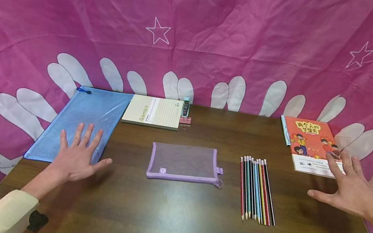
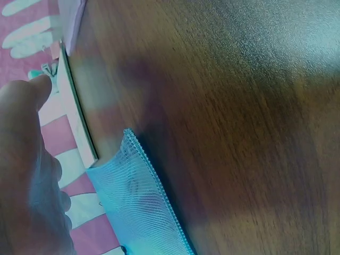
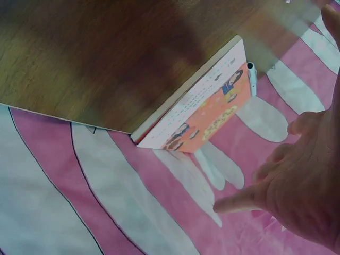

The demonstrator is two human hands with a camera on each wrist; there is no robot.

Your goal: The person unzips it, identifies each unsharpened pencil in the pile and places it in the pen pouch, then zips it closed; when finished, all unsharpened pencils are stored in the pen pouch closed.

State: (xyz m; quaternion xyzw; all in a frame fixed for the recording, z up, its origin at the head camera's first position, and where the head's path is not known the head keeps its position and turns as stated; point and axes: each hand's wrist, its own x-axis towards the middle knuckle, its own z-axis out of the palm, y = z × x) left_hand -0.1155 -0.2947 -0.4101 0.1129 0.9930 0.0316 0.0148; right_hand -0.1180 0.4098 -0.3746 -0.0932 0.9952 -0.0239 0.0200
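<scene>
- Blue mesh folder: far left on table, long axis running front to back, zipper pull at the far corner; contents not discernible.
- Orange book: far right, spine to the left, cover up.
- Left hand: palm down, fingers spread straight over the folder's near end, gripping nothing.
- Right hand: fingers splayed at the book's near corner, holding nothing.
- Purple mesh pouch: centre, lying crosswise, apparently empty.

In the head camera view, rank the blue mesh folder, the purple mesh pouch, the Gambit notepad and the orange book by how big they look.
1. blue mesh folder, clearly largest.
2. purple mesh pouch.
3. orange book and Gambit notepad: they look about alike, and both lie farther from the camera, so I won't rank them.
</scene>
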